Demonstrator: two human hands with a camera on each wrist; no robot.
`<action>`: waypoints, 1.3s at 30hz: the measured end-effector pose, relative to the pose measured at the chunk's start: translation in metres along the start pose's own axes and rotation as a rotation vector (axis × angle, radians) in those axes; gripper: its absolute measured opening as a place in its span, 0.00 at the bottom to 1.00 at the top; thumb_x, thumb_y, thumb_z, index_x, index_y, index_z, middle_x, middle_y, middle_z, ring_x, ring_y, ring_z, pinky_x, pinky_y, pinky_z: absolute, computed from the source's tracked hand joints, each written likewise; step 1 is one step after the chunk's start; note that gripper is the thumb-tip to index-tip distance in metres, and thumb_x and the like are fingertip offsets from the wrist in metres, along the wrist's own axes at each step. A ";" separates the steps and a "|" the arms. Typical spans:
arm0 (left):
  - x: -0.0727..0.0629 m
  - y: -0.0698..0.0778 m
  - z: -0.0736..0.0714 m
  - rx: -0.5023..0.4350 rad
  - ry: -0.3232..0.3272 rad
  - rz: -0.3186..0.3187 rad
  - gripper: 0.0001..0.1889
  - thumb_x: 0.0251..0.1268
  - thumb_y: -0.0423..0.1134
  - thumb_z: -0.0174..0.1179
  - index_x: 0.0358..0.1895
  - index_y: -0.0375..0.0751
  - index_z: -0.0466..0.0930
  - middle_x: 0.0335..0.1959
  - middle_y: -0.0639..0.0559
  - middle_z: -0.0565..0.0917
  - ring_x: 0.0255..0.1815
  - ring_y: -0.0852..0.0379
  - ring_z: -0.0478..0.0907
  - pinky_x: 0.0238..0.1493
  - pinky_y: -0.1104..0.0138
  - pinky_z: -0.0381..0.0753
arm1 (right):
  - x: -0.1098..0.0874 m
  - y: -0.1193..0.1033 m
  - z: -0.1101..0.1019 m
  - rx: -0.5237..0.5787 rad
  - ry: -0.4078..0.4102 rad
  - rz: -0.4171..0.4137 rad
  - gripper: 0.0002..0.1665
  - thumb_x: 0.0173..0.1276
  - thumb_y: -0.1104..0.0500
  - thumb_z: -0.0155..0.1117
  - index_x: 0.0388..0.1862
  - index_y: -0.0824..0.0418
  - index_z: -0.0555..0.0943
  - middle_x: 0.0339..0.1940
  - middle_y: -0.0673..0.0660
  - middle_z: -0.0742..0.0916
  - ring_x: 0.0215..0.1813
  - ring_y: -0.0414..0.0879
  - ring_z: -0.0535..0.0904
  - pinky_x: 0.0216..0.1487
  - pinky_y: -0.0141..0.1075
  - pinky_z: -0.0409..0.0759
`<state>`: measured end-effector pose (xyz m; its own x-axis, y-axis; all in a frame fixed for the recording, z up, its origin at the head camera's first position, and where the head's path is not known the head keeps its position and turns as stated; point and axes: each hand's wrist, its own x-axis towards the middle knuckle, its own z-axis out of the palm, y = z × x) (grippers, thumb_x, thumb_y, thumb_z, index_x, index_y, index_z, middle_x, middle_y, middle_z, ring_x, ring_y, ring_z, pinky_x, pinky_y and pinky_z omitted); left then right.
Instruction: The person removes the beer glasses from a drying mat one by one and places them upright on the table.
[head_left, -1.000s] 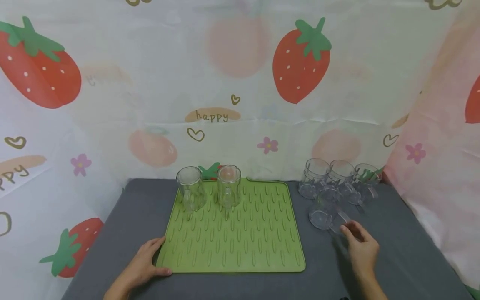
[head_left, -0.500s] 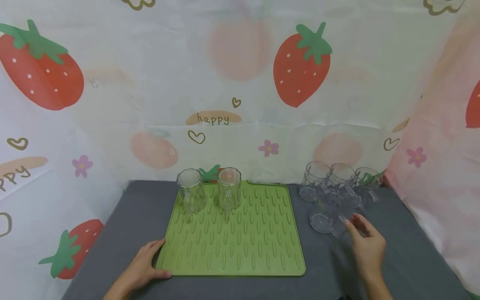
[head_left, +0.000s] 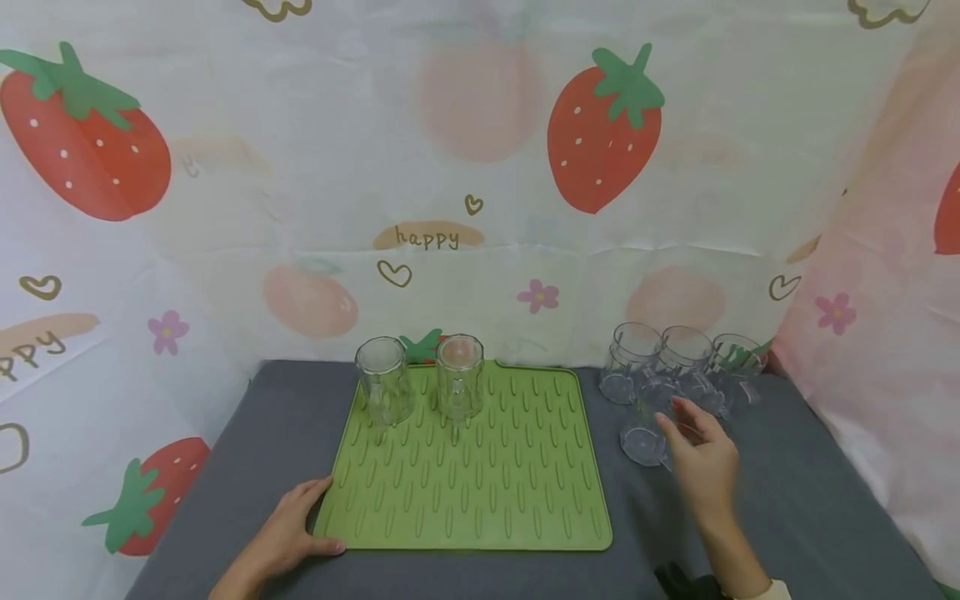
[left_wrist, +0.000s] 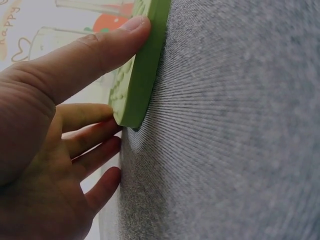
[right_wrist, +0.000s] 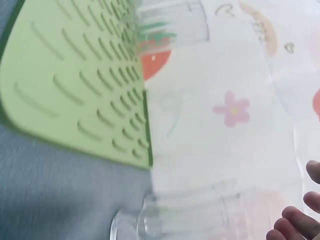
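Observation:
My left hand (head_left: 281, 529) rests at the near left corner of a green ridged mat (head_left: 480, 500). In the left wrist view the thumb (left_wrist: 95, 55) lies along its edge, and extended fingers touch its side. Two clear glass mugs (head_left: 386, 383) stand at the mat's far left, handles toward me. To the right of the mat, my right hand (head_left: 705, 467) hovers by the nearest clear mug (head_left: 641, 446), covering part of it and its handle. The right wrist view shows its fingers (right_wrist: 297, 220) loosely bent with nothing seen between them.
Behind the nearest mug, several more clear mugs (head_left: 633, 362) stand close together on the grey tablecloth (head_left: 802, 500). A strawberry-print curtain (head_left: 480, 183) closes off the back and sides. A small dark object (head_left: 678, 579) shows beside the right wrist.
My right hand first drew slightly back and right from the nearest mug's handle, then moved left and forward over that mug. The left hand and mat stayed in place.

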<state>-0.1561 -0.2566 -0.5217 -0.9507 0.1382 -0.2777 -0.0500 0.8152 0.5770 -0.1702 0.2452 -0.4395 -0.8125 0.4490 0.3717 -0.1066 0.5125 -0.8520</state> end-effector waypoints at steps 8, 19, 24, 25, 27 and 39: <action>0.000 0.001 -0.001 -0.011 -0.017 -0.014 0.56 0.40 0.54 0.78 0.72 0.30 0.60 0.67 0.28 0.65 0.68 0.26 0.59 0.59 0.36 0.67 | 0.000 -0.016 0.034 0.045 -0.137 -0.021 0.23 0.65 0.62 0.68 0.58 0.66 0.80 0.52 0.64 0.85 0.50 0.47 0.82 0.42 0.11 0.72; -0.001 0.000 -0.001 -0.045 -0.031 -0.029 0.56 0.41 0.53 0.78 0.73 0.30 0.59 0.69 0.28 0.64 0.69 0.26 0.57 0.60 0.36 0.66 | -0.007 -0.024 0.086 0.129 -0.317 -0.073 0.25 0.65 0.59 0.69 0.60 0.64 0.79 0.54 0.64 0.84 0.54 0.55 0.81 0.54 0.47 0.82; 0.000 0.001 -0.001 -0.033 -0.030 -0.030 0.56 0.41 0.53 0.78 0.72 0.30 0.59 0.68 0.28 0.64 0.69 0.26 0.58 0.61 0.36 0.66 | -0.015 -0.029 0.110 0.156 -0.364 -0.117 0.24 0.64 0.60 0.70 0.59 0.63 0.80 0.52 0.64 0.85 0.52 0.56 0.82 0.52 0.47 0.84; 0.000 0.001 -0.001 -0.030 -0.029 -0.029 0.56 0.41 0.53 0.78 0.72 0.30 0.59 0.68 0.28 0.64 0.69 0.26 0.58 0.61 0.36 0.66 | -0.016 -0.030 0.115 0.159 -0.373 -0.125 0.24 0.63 0.60 0.70 0.59 0.63 0.80 0.52 0.63 0.85 0.52 0.56 0.83 0.51 0.46 0.84; 0.000 0.003 -0.001 -0.024 -0.026 -0.025 0.56 0.41 0.53 0.78 0.72 0.29 0.59 0.68 0.28 0.64 0.69 0.26 0.58 0.61 0.36 0.66 | -0.020 -0.033 0.124 0.171 -0.392 -0.142 0.25 0.63 0.60 0.70 0.59 0.64 0.80 0.52 0.65 0.85 0.52 0.57 0.83 0.50 0.46 0.84; -0.002 0.006 -0.002 -0.012 -0.038 -0.015 0.56 0.41 0.54 0.77 0.72 0.28 0.59 0.68 0.27 0.64 0.68 0.24 0.58 0.60 0.36 0.67 | -0.033 -0.044 0.168 0.207 -0.479 -0.169 0.22 0.64 0.60 0.69 0.55 0.68 0.81 0.49 0.65 0.86 0.49 0.60 0.83 0.47 0.45 0.85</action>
<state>-0.1555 -0.2535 -0.5163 -0.9376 0.1477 -0.3149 -0.0677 0.8107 0.5816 -0.2346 0.0848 -0.4766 -0.9393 -0.0348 0.3412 -0.3290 0.3724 -0.8678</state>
